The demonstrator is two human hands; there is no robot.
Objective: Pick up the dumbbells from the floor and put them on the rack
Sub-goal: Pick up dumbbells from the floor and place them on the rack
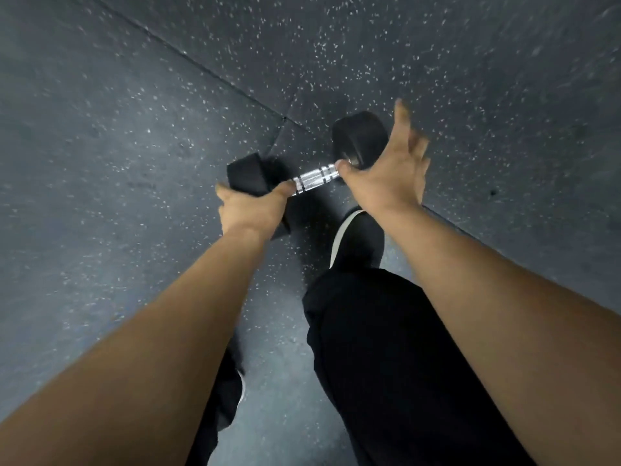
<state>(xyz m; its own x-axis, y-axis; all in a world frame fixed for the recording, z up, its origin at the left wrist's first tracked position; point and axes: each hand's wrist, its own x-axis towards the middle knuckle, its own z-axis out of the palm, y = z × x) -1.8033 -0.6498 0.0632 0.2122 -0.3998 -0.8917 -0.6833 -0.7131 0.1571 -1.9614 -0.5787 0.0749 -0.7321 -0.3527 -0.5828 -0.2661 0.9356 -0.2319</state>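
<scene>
A dumbbell (314,179) with black hexagonal heads and a ribbed chrome handle is in the middle of the head view, over the dark speckled floor. My left hand (248,210) is closed around the handle's left end, against the left head. My right hand (386,176) is at the right end with its fingers spread over the right head and its thumb touching the handle. I cannot tell whether the dumbbell rests on the floor or is just off it. No rack is in view.
My black shoe (356,237) with a white sole edge stands just behind the dumbbell, below black trousers (386,348). Rubber floor tiles (117,146) with seams stretch all around. The picture is blurred by motion.
</scene>
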